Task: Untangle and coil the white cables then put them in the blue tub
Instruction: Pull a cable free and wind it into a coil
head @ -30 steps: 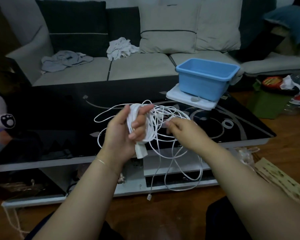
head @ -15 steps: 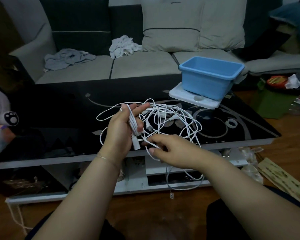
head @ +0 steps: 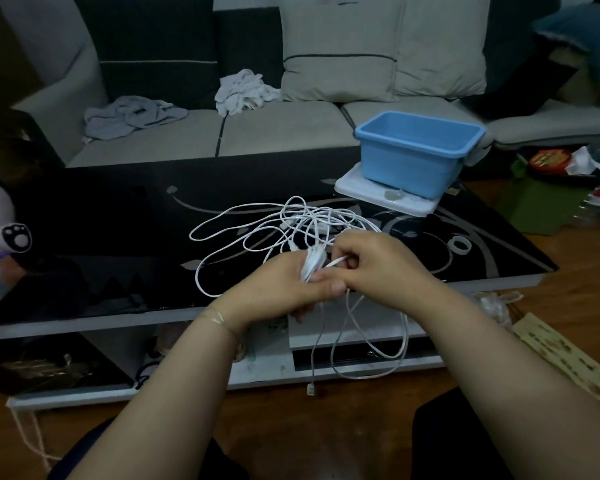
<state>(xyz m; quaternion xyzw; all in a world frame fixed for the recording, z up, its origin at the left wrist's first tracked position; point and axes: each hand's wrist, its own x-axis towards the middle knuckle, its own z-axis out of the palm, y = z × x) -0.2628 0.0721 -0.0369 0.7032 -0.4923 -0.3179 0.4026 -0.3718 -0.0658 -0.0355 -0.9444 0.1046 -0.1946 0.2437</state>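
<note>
Over the black table (head: 118,216), both hands met. The left hand (head: 278,289) gripped bunched white cables (head: 312,233); the right hand (head: 378,265) pinched one strand. The blue tub (head: 417,154) stood beyond.

Both forearms bare, no sleeves in view; a thin shiny bracelet (head: 219,317) circles the left wrist; dark trousers (head: 458,441) cover the knees.

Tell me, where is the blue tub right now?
In the head view, the blue tub sits upper right on a white board at the black table's far corner.
</note>
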